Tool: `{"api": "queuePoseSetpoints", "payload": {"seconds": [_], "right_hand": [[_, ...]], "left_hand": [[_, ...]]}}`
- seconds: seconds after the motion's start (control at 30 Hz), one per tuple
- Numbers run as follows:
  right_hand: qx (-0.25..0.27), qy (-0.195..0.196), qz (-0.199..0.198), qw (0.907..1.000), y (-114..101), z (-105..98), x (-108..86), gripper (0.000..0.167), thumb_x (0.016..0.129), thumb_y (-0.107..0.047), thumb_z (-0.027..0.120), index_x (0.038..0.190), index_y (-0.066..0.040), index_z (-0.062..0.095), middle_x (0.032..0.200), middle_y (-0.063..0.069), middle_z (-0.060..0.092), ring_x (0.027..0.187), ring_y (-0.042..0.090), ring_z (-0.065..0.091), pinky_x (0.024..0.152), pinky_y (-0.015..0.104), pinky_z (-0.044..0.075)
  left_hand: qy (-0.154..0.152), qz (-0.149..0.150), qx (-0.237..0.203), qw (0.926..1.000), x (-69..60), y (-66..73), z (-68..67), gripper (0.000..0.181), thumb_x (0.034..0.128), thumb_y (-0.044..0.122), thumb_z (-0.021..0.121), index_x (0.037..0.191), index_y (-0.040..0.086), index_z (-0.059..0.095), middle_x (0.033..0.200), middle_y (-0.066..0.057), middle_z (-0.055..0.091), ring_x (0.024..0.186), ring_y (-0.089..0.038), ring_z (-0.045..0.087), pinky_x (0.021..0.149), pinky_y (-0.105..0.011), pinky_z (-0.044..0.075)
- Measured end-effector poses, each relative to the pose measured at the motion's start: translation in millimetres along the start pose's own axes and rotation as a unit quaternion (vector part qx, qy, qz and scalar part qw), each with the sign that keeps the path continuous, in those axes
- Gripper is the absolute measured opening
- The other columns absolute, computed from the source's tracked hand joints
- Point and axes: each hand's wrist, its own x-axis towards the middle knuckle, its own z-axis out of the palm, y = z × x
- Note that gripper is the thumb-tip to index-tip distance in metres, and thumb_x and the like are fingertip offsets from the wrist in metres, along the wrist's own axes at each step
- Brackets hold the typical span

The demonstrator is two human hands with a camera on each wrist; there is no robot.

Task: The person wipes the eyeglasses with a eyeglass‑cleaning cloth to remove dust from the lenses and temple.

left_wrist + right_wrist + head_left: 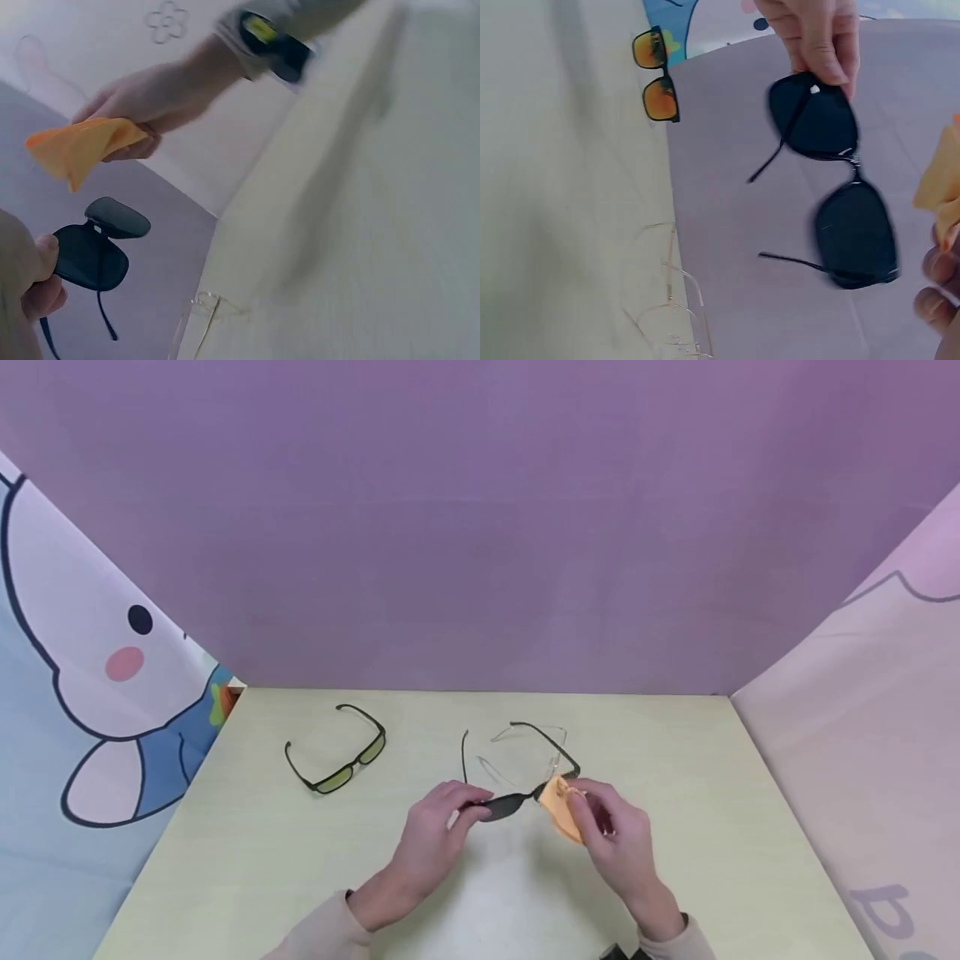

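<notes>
My left hand [437, 828] pinches one end of a pair of black sunglasses [504, 807] between thumb and fingers, holding them up off the table. Their temples stand unfolded, pointing away from me. In my right hand [617, 835] is a bunched orange cloth [561, 810], which overlaps the right lens in the head view. From the left wrist view, the cloth [84, 146] appears apart from the sunglasses [94, 255]. The right wrist view shows both dark lenses [855, 232] uncovered, with the cloth [941, 176] off to one side.
Black-framed glasses with yellowish lenses [336, 779] lie unfolded on the table [712, 827] at the left. Thin wire-framed glasses [557, 763] lie behind the sunglasses. A purple curtain [480, 543] hangs behind the table, with printed cloths on both sides.
</notes>
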Motion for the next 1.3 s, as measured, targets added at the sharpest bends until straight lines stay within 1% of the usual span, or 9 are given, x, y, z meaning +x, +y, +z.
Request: {"api": "queuePoseSetpoints", "payload": {"seconds": [0.1, 0.17, 0.37, 0.47, 0.7, 0.83, 0.93, 1.07, 1.3], "right_hand": [[0.025, 0.008, -0.052, 0.9983, 0.7, 5.9, -3.8, 0.011, 0.096, -0.008, 0.066, 0.101, 0.001, 0.071, 0.063, -0.005, 0.057, 0.052, -0.001, 0.043, 0.042, 0.010, 0.034], [0.039, 0.008, -0.074, 0.9964, 0.4, 10.6, -6.4, 0.018, 0.100, -0.014, 0.064, 0.098, 0.002, 0.071, 0.064, -0.005, 0.057, 0.053, 0.000, 0.044, 0.043, 0.010, 0.035], [0.069, 0.012, -0.091, 0.9934, -4.3, 26.8, -12.2, 0.020, 0.102, -0.014, 0.063, 0.098, 0.004, 0.069, 0.063, -0.004, 0.056, 0.053, 0.000, 0.044, 0.043, 0.009, 0.035], [0.063, 0.018, -0.085, 0.9942, -7.5, 35.5, -13.1, 0.022, 0.103, -0.015, 0.062, 0.100, 0.005, 0.068, 0.064, -0.003, 0.057, 0.053, 0.001, 0.044, 0.041, 0.011, 0.034], [0.001, 0.066, -0.054, 0.9964, -15.0, 52.2, -7.7, 0.027, 0.105, -0.021, 0.061, 0.106, 0.005, 0.069, 0.065, -0.003, 0.054, 0.053, 0.004, 0.043, 0.042, 0.012, 0.034], [-0.023, 0.086, -0.065, 0.9939, -17.9, 59.2, 0.2, 0.031, 0.104, -0.026, 0.064, 0.104, 0.004, 0.071, 0.069, 0.001, 0.063, 0.052, 0.007, 0.049, 0.045, 0.013, 0.039], [-0.029, 0.096, -0.074, 0.9922, -12.0, 60.1, 5.3, 0.032, 0.102, -0.026, 0.066, 0.102, 0.006, 0.070, 0.072, 0.006, 0.068, 0.052, 0.009, 0.052, 0.046, 0.013, 0.042], [-0.044, 0.132, -0.040, 0.9895, 5.4, 54.0, 10.0, 0.020, 0.097, -0.010, 0.069, 0.104, 0.008, 0.068, 0.068, 0.005, 0.061, 0.051, 0.009, 0.047, 0.044, 0.014, 0.037], [-0.004, 0.122, -0.053, 0.9911, -0.6, 59.0, 11.2, 0.013, 0.096, -0.003, 0.067, 0.102, 0.009, 0.069, 0.070, 0.007, 0.063, 0.053, 0.008, 0.045, 0.044, 0.012, 0.037]], "left_hand": [[0.000, -0.149, -0.106, 0.9832, 1.6, 3.7, -2.5, 0.016, 0.0888, 0.004, 0.078, 0.105, 0.006, 0.076, 0.098, -0.003, 0.076, 0.081, -0.009, 0.067, 0.071, -0.022, 0.058], [-0.002, -0.246, -0.190, 0.9503, 4.8, 5.5, -5.5, 0.017, 0.0925, 0.003, 0.074, 0.109, 0.002, 0.076, 0.101, -0.009, 0.076, 0.082, -0.009, 0.069, 0.075, -0.022, 0.059], [-0.010, -0.438, -0.445, 0.7809, 14.3, 8.7, -13.3, 0.036, 0.1064, 0.007, 0.054, 0.132, -0.018, 0.052, 0.118, -0.015, 0.063, 0.092, -0.008, 0.065, 0.093, -0.018, 0.054], [-0.011, -0.459, -0.527, 0.7149, 14.3, 9.0, -12.5, 0.042, 0.1097, 0.010, 0.046, 0.140, -0.018, 0.039, 0.117, -0.009, 0.055, 0.096, -0.006, 0.059, 0.094, -0.013, 0.051], [0.017, -0.423, -0.645, 0.6361, 12.1, 16.9, -3.1, 0.033, 0.1093, 0.017, 0.047, 0.133, -0.005, 0.043, 0.107, -0.002, 0.058, 0.092, -0.002, 0.060, 0.088, -0.008, 0.049], [0.056, -0.405, -0.711, 0.5720, 13.0, 26.6, 2.4, 0.030, 0.1043, 0.018, 0.056, 0.127, 0.000, 0.052, 0.109, -0.004, 0.058, 0.090, -0.003, 0.061, 0.087, -0.007, 0.049], [0.075, -0.393, -0.735, 0.5477, 14.2, 31.8, 5.2, 0.025, 0.1029, 0.018, 0.059, 0.121, 0.001, 0.057, 0.108, -0.005, 0.058, 0.089, -0.005, 0.061, 0.086, -0.007, 0.050], [0.078, -0.360, -0.749, 0.5507, 13.4, 34.8, 6.5, 0.017, 0.1071, 0.015, 0.051, 0.114, 0.003, 0.061, 0.103, -0.004, 0.062, 0.089, -0.008, 0.063, 0.086, -0.008, 0.050], [0.062, -0.314, -0.793, 0.5176, 10.1, 35.1, 8.9, 0.024, 0.1099, 0.013, 0.043, 0.114, 0.001, 0.063, 0.106, -0.005, 0.066, 0.094, -0.009, 0.065, 0.091, -0.010, 0.051]]}}
